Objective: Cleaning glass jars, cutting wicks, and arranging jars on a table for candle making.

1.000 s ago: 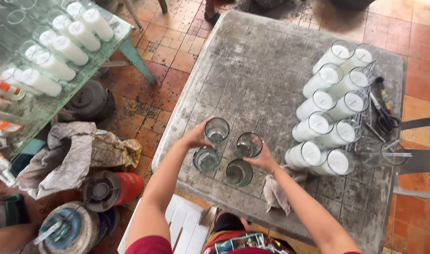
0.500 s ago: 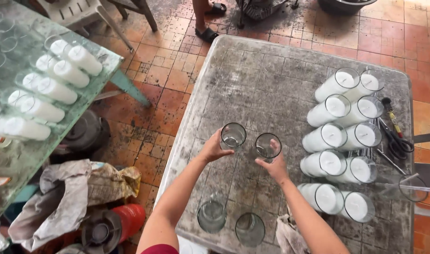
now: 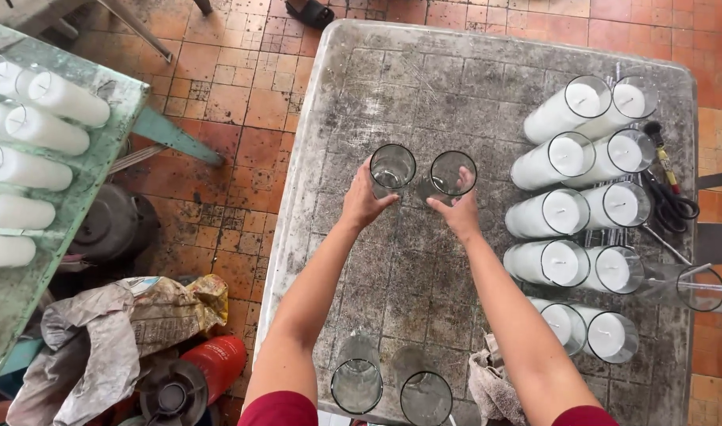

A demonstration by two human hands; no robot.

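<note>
My left hand (image 3: 362, 202) grips an empty clear glass (image 3: 392, 169) standing on the worn grey table (image 3: 424, 87). Beside it, my right hand (image 3: 458, 211) holds a second empty glass (image 3: 451, 175). The two glasses stand side by side near the middle of the table. Two more empty glasses (image 3: 357, 380) (image 3: 425, 394) stand at the near edge, between my forearms.
Several glasses filled with white wax (image 3: 566, 207) stand in two rows on the right. Scissors (image 3: 670, 203) and a glass with sticks (image 3: 699, 287) lie at the right edge. A rag (image 3: 487, 384) sits near the front. A second table with wax-filled glasses (image 3: 29, 126) stands left.
Both hands carried the two glasses away from the near pair toward the table's middle and set them down. The view shifted forward over the table.
</note>
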